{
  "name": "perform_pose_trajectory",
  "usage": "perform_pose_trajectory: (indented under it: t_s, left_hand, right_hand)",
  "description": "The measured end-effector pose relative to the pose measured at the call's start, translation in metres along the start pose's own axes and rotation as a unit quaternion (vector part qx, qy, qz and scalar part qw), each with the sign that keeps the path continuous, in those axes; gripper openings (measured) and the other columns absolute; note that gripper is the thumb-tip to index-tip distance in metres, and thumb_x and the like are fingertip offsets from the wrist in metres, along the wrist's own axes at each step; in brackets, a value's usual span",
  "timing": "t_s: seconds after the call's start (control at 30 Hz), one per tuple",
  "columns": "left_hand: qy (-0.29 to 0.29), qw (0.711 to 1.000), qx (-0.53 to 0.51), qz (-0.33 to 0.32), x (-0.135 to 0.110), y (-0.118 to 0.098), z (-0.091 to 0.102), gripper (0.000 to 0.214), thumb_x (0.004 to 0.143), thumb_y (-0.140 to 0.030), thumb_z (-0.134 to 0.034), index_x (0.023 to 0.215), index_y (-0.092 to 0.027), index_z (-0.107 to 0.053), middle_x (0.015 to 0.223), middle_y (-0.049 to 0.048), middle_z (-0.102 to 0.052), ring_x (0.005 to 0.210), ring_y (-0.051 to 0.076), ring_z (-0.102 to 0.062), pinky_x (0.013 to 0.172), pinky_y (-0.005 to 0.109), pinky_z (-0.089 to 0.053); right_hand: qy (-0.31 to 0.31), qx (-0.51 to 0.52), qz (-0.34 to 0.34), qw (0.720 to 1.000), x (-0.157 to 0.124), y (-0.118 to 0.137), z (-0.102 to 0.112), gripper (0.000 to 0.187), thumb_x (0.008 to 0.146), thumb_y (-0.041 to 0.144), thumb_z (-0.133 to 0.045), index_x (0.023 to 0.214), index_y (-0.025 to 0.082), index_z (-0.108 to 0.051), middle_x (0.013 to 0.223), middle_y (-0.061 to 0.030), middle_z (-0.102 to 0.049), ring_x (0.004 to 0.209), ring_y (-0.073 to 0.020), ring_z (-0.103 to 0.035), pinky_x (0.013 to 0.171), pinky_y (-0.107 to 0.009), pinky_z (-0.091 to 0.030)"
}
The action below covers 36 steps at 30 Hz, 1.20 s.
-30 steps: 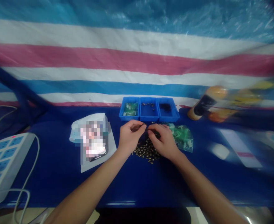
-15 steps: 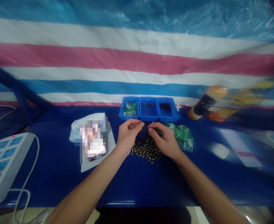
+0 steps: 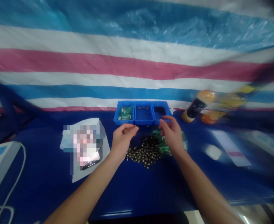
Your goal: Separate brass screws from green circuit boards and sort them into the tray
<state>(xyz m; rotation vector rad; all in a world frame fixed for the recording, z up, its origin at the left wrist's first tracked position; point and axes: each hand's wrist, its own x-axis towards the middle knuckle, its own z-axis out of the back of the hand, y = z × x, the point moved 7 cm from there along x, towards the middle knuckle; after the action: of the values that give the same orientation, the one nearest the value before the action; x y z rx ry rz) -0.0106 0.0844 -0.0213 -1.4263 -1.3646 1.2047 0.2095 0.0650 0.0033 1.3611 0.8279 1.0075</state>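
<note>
Blue, white and pink striped tarp (image 3: 137, 62) above blue trays (image 3: 140, 112)

This looks like a small hand-assembly workshop: a blue bench (image 3: 57, 193) carries a three-compartment blue parts tray (image 3: 143, 121) at twelve o'clock, a heap of small metal parts (image 3: 143, 154) just below it, and a power strip (image 3: 1, 161) at nine o'clock, before a striped plastic sheet (image 3: 137, 62).

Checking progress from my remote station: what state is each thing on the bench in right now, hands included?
Left hand: fingertips pinched, any held item too small to see
Right hand: raised by the tray, fingers loosely open, empty
Blue three-compartment tray: green parts left, few small metal parts middle, dark items right
Loose pile of small black-and-gold metal parts: heaped on the blue bench top
Bag of green parts: lying flat beside the pile
</note>
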Motion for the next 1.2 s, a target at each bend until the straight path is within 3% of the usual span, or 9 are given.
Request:
perform_pose_trajectory:
  t_s: [0.07, 0.17, 0.3, 0.4, 0.47, 0.77, 1.2]
  left_hand:
    - [-0.001, 1.000, 0.003, -0.002, 0.001, 0.000, 0.001, 0.026, 0.068, -0.032, -0.083, 0.084, -0.016, -0.069, 0.073, 0.0015, -0.067, 0.068, 0.011, -0.060, 0.069, 0.024, -0.048]
    - [-0.001, 1.000, 0.005, -0.004, 0.001, 0.000, 0.000, 0.026, 0.068, -0.032, -0.083, 0.084, -0.016, -0.069, 0.072, 0.0010, -0.066, 0.067, 0.011, -0.060, 0.068, 0.025, -0.047]
    - [0.014, 1.000, 0.018, -0.005, -0.001, 0.000, -0.004, 0.023, 0.069, -0.031, -0.082, 0.082, -0.017, -0.069, 0.071, 0.0006, -0.067, 0.067, 0.012, -0.059, 0.068, 0.025, -0.046]
    - [0.033, 0.999, 0.034, -0.005, -0.005, -0.002, -0.010, 0.020, 0.070, -0.030, -0.080, 0.081, -0.017, -0.070, 0.075, 0.0014, -0.068, 0.069, 0.012, -0.060, 0.069, 0.025, -0.046]
    - [0.046, 0.998, 0.048, -0.008, -0.007, -0.005, -0.013, 0.018, 0.070, -0.029, -0.080, 0.079, -0.017, -0.070, 0.076, 0.0017, -0.069, 0.070, 0.013, -0.061, 0.071, 0.026, -0.046]
    - [0.079, 0.995, 0.061, -0.001, -0.008, -0.005, -0.016, 0.018, 0.072, -0.030, -0.078, 0.080, -0.017, -0.070, 0.070, -0.0006, -0.064, 0.069, 0.012, -0.059, 0.070, 0.026, -0.045]
    - [0.071, 0.997, 0.032, 0.009, -0.008, -0.002, -0.016, 0.019, 0.071, -0.030, -0.079, 0.081, -0.016, -0.069, 0.072, 0.0017, -0.068, 0.070, 0.013, -0.062, 0.071, 0.027, -0.049]
  right_hand:
    - [-0.021, -0.002, 0.004, 1.000, 0.002, -0.001, 0.004, 0.052, 0.080, 0.048, -0.069, 0.121, 0.024, -0.050, 0.072, 0.0045, -0.061, 0.050, -0.0103, -0.047, 0.046, -0.023, -0.035]
    - [-0.001, -0.053, 0.028, 0.998, 0.000, 0.003, 0.000, 0.042, 0.081, 0.048, -0.067, 0.111, 0.021, -0.057, 0.073, 0.0025, -0.061, 0.053, -0.0109, -0.048, 0.048, -0.023, -0.037]
    - [0.098, -0.119, 0.078, 0.985, -0.012, 0.014, -0.020, 0.028, 0.087, 0.044, -0.062, 0.097, 0.019, -0.066, 0.072, 0.0002, -0.062, 0.055, -0.0117, -0.050, 0.052, -0.025, -0.039]
    - [0.179, -0.141, 0.107, 0.968, -0.024, 0.020, -0.037, 0.030, 0.087, 0.042, -0.063, 0.106, 0.020, -0.067, 0.078, -0.0011, -0.067, 0.056, -0.0119, -0.052, 0.054, -0.026, -0.041]
    - [0.203, -0.146, 0.117, 0.961, -0.029, 0.022, -0.043, 0.033, 0.087, 0.041, -0.063, 0.112, 0.020, -0.066, 0.082, -0.0021, -0.069, 0.058, -0.0124, -0.054, 0.056, -0.026, -0.043]
    - [0.220, -0.125, 0.128, 0.959, -0.033, 0.019, -0.048, 0.026, 0.087, 0.035, -0.064, 0.109, 0.021, -0.070, 0.089, -0.0033, -0.072, 0.064, -0.0132, -0.059, 0.059, -0.026, -0.045]
    - [0.219, -0.065, 0.064, 0.971, -0.029, 0.007, -0.048, 0.023, 0.084, 0.032, -0.065, 0.103, 0.020, -0.071, 0.093, -0.0050, -0.074, 0.069, -0.0157, -0.064, 0.062, -0.029, -0.052]
